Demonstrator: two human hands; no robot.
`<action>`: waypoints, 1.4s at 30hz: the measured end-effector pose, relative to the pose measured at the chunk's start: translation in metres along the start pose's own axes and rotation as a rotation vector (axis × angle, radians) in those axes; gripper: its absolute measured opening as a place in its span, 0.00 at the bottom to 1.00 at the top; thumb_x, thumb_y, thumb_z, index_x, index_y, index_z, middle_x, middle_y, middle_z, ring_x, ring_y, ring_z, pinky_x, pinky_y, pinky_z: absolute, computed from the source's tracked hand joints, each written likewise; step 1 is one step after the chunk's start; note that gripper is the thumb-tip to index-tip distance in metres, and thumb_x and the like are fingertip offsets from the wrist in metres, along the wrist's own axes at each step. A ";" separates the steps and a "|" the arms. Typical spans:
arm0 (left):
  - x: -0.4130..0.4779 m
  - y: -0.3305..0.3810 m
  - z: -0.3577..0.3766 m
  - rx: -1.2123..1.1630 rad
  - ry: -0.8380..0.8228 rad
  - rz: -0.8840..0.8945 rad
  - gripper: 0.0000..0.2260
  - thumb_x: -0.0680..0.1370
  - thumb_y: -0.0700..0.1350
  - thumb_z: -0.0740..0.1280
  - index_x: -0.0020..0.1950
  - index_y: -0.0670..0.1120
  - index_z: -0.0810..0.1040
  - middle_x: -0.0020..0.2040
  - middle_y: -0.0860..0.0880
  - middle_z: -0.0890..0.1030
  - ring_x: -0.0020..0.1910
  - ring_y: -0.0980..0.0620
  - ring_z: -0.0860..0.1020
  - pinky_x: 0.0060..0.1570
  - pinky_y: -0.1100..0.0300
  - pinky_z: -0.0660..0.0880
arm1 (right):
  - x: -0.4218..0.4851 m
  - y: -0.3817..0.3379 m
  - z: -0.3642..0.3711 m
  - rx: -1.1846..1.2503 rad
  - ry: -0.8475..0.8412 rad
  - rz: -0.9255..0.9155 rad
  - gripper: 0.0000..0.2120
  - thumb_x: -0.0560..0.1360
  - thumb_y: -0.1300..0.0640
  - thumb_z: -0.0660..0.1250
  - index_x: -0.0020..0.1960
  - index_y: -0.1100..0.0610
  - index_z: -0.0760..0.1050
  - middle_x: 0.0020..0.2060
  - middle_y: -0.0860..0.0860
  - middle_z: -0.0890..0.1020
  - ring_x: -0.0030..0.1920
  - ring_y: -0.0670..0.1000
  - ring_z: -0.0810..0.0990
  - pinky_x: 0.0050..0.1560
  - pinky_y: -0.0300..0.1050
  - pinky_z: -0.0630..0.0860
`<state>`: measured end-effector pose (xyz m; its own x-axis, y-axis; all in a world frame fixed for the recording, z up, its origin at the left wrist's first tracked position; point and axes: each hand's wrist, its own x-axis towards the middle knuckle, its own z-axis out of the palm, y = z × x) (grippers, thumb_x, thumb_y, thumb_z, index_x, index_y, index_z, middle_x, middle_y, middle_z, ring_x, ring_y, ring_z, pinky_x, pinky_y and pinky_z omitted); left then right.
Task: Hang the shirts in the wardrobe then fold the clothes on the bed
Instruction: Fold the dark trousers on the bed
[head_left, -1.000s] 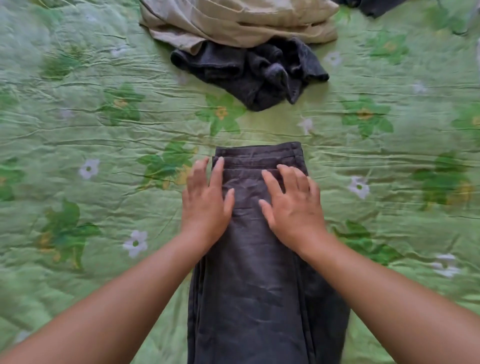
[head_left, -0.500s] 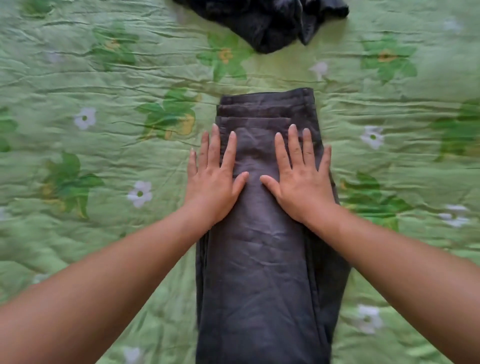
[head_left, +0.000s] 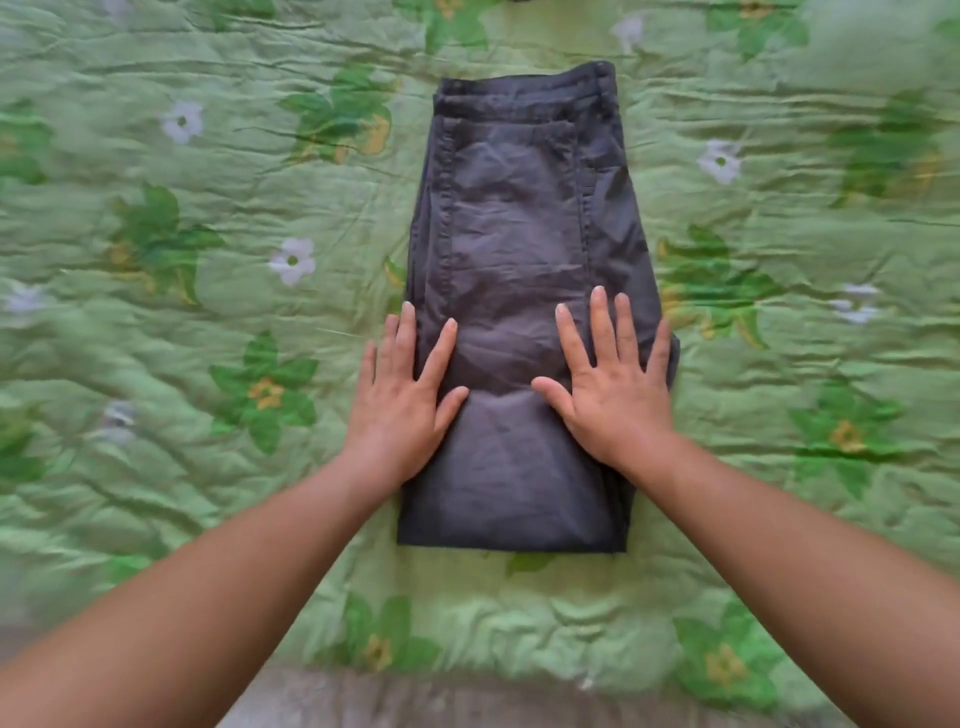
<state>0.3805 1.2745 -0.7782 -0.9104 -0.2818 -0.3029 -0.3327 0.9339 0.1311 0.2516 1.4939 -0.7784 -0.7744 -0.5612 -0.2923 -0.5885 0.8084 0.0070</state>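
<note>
As both palms lie flat on a folded pair of dark grey trousers (head_left: 524, 234), a person works at a bed covered by a green floral bedspread (head_left: 208, 218). The trousers sit in the centre of the frame, a long narrow stack with the waistband toward the top edge and a neat fold at the lower end, a little above the bedspread's near border. The left hand (head_left: 402, 405) rests on the stack's left edge at lower centre, fingers straight and spread: the index finger and thumb are on the cloth, and the outer fingers reach onto the bedspread beside it. The right hand (head_left: 615, 395) lies on the right side of the stack, level with the left, fingers likewise straight and fanned apart, with the little finger along the garment's right edge. Both hands press down flat rather than curl round the fabric. Bare forearms (head_left: 234, 597) enter from the lower corners. A blurred grey strip (head_left: 415, 701) — what it is cannot be told — runs along the bottom of the frame.
</note>
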 end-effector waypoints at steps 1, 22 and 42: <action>-0.012 0.005 -0.004 -0.050 0.002 -0.011 0.33 0.80 0.63 0.54 0.82 0.56 0.46 0.82 0.40 0.41 0.81 0.39 0.46 0.77 0.41 0.53 | -0.014 -0.003 -0.002 0.022 0.033 -0.008 0.40 0.77 0.28 0.44 0.83 0.46 0.42 0.82 0.56 0.42 0.81 0.60 0.39 0.73 0.77 0.40; -0.081 0.007 -0.027 -1.416 -0.139 -0.614 0.28 0.78 0.29 0.51 0.62 0.59 0.74 0.53 0.38 0.75 0.33 0.51 0.71 0.31 0.59 0.69 | -0.111 -0.008 -0.018 1.210 0.017 0.583 0.19 0.77 0.66 0.69 0.65 0.51 0.79 0.65 0.59 0.74 0.60 0.55 0.76 0.69 0.49 0.71; -0.055 -0.029 -0.055 -0.224 0.252 0.342 0.16 0.74 0.45 0.64 0.59 0.50 0.85 0.67 0.42 0.72 0.70 0.37 0.68 0.66 0.42 0.66 | -0.077 0.046 -0.059 0.262 0.420 -0.516 0.10 0.73 0.60 0.70 0.50 0.50 0.85 0.75 0.60 0.69 0.76 0.67 0.63 0.70 0.75 0.58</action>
<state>0.4270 1.2504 -0.7136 -0.9989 -0.0375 0.0273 -0.0238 0.9196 0.3921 0.2703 1.5639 -0.6996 -0.4669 -0.8621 0.1971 -0.8698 0.4074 -0.2782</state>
